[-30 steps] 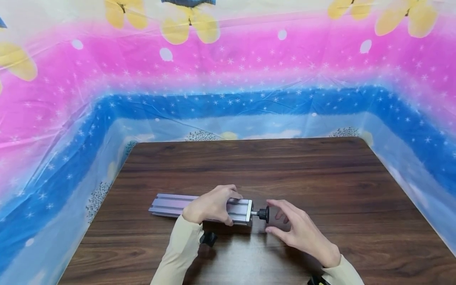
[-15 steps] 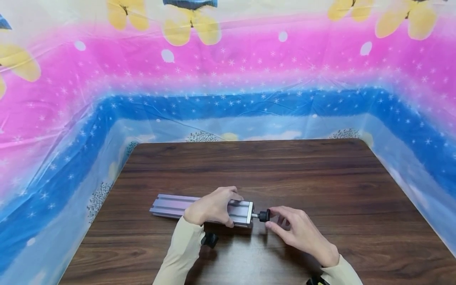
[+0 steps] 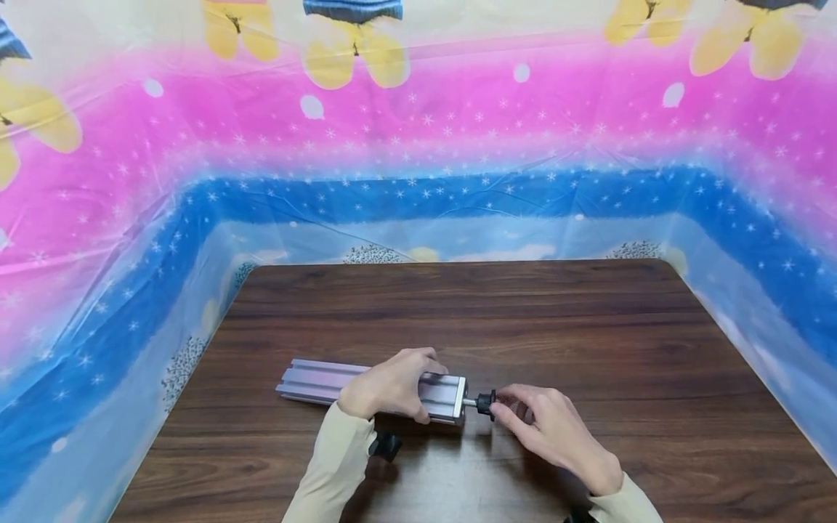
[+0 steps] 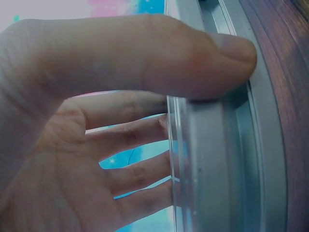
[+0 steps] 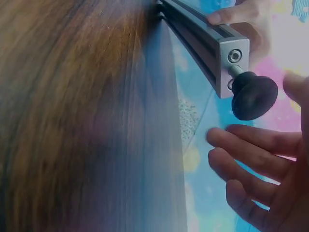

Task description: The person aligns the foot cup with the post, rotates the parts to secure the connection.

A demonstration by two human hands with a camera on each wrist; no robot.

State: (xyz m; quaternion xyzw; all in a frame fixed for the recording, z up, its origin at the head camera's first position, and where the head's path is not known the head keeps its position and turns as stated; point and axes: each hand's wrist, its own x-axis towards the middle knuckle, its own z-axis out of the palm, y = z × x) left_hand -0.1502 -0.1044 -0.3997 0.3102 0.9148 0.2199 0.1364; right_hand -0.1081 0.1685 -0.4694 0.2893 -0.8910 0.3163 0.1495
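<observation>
A silver aluminium profile (image 3: pixel 320 381) with grooved sides lies along the table, a flat plate (image 3: pixel 460 399) on its right end. From that plate a black levelling foot (image 3: pixel 486 404) sticks out on a metal stud. My left hand (image 3: pixel 390 383) grips the profile near its right end, thumb on the near side and fingers over the far side; the left wrist view shows the thumb (image 4: pixel 207 63) across the groove. My right hand (image 3: pixel 556 428) is around the foot's round base. In the right wrist view its thumb and bent fingers (image 5: pixel 251 154) stand slightly apart from the black disc.
The brown wood-grain table (image 3: pixel 458 312) has rounded far corners. A printed pink and blue curtain (image 3: pixel 418 145) hangs behind it and along both sides. Black wrist gear (image 3: pixel 386 446) is strapped at the left sleeve.
My right thumb and fingers have drawn closer together around the levelling foot's disc, from a wider spread. My left hand keeps its grip on the profile; the view has shifted slightly.
</observation>
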